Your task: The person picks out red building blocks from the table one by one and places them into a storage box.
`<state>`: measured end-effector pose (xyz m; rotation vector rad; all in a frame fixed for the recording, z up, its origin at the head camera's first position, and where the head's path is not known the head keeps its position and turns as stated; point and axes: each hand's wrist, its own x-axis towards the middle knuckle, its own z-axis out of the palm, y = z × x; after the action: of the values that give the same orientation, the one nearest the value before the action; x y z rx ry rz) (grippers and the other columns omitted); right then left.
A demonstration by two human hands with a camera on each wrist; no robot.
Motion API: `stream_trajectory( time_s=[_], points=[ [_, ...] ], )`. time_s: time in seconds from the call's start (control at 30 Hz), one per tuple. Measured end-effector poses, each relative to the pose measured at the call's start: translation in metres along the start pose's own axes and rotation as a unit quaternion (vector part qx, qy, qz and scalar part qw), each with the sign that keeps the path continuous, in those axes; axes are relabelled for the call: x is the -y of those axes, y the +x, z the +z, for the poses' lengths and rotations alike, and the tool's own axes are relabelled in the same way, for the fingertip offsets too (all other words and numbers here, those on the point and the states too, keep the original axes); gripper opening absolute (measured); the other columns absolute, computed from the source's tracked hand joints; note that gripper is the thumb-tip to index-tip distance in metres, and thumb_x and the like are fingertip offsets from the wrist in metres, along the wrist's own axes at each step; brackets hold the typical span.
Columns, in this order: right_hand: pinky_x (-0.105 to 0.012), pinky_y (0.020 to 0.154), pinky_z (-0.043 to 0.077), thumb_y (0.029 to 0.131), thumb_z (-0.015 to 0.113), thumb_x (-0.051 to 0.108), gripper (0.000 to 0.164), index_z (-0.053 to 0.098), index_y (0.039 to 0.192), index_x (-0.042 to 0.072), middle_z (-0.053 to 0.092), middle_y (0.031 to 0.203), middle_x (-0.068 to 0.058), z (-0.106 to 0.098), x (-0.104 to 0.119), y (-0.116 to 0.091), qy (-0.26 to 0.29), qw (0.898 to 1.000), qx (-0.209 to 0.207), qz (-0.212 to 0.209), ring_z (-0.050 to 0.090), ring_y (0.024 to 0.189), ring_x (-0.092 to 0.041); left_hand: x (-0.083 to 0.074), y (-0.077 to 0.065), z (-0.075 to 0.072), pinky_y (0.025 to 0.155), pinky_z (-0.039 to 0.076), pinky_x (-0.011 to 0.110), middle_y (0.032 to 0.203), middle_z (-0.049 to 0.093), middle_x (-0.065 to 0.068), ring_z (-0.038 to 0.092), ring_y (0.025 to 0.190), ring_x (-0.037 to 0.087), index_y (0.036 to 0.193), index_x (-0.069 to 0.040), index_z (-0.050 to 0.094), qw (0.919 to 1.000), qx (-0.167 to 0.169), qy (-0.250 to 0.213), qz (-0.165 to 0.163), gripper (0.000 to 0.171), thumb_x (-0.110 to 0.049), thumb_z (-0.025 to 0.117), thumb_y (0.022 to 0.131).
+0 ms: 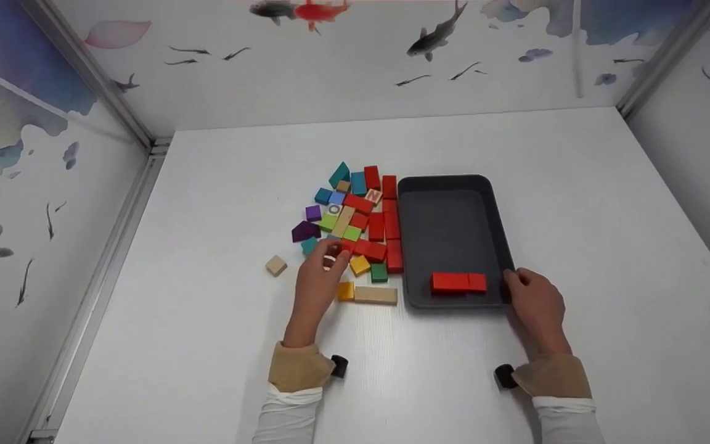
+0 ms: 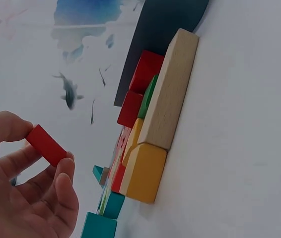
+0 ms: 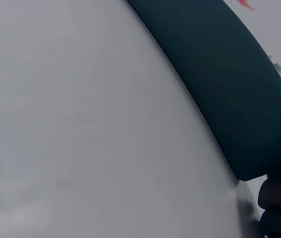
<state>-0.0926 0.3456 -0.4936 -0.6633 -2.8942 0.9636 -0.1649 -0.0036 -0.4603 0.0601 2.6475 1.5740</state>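
Note:
My left hand [image 1: 318,280] pinches a small red block [image 2: 47,145] between thumb and fingertips, over the front of a cluster of toy blocks. With its thumb and fingers at the front right corner, my right hand [image 1: 538,303] grips the rim of a dark grey tray [image 1: 447,222]. Inside the tray, a long red block [image 1: 450,283] lies end to end with a shorter red block [image 1: 477,283] near the front wall. In the right wrist view, the tray's outer wall [image 3: 225,84] fills the upper right, and curled fingers [image 3: 279,193] show below it.
Several red blocks [image 1: 391,216] line the tray's left side. Left of them lie purple [image 1: 306,232], green [image 1: 379,272], yellow and blue blocks. A long wooden block [image 1: 376,295] lies in front, and a wooden cube [image 1: 276,265] sits apart at left. Printed walls enclose the white table.

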Motion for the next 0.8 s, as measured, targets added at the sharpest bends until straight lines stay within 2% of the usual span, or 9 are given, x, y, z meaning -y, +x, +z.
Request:
stream_trajectory(
  time_s=[0.27,0.5,0.67,0.8],
  points=[
    [-0.032,0.056,0.029,0.091,0.035,0.046,0.043,0.052,0.073,0.011,0.046,0.065,-0.005,-0.002,0.002,-0.003,-0.009,1.000,-0.002,0.001,0.040,0.065,-0.021,-0.010,-0.007,0.005,0.075,0.046,0.026,0.106,0.053,-0.009,0.049,0.088,0.011,0.118,-0.028,0.050,0.9991,0.019,-0.013,0.034,0.040,-0.048,0.054,0.083],
    [-0.031,0.056,0.030,0.091,0.035,0.044,0.042,0.055,0.076,0.010,0.048,0.066,-0.005,-0.002,-0.006,-0.010,-0.024,0.999,0.021,0.017,0.042,0.067,-0.022,-0.016,-0.022,0.020,0.073,0.045,0.023,0.104,0.052,-0.013,0.049,0.089,0.008,0.121,-0.029,0.047,0.9981,0.057,-0.015,0.018,0.042,-0.042,0.059,0.082],
    [-0.032,0.058,0.029,0.091,0.034,0.047,0.044,0.053,0.075,0.011,0.046,0.067,-0.005,-0.002,-0.002,-0.006,-0.005,1.000,0.005,0.013,0.041,0.068,-0.021,-0.030,-0.020,0.027,0.076,0.044,0.021,0.104,0.051,-0.015,0.048,0.094,0.008,0.121,-0.030,0.046,0.9972,0.060,-0.001,0.044,0.044,-0.041,0.061,0.081],
    [-0.032,0.058,0.029,0.091,0.035,0.046,0.043,0.051,0.074,0.010,0.046,0.068,-0.006,-0.002,0.001,-0.003,0.002,1.000,0.001,0.016,0.041,0.068,-0.022,-0.038,-0.019,0.032,0.079,0.045,0.025,0.105,0.052,-0.016,0.049,0.096,0.008,0.122,-0.027,0.047,0.9950,0.076,0.004,0.065,0.045,-0.037,0.062,0.081]
  ],
)
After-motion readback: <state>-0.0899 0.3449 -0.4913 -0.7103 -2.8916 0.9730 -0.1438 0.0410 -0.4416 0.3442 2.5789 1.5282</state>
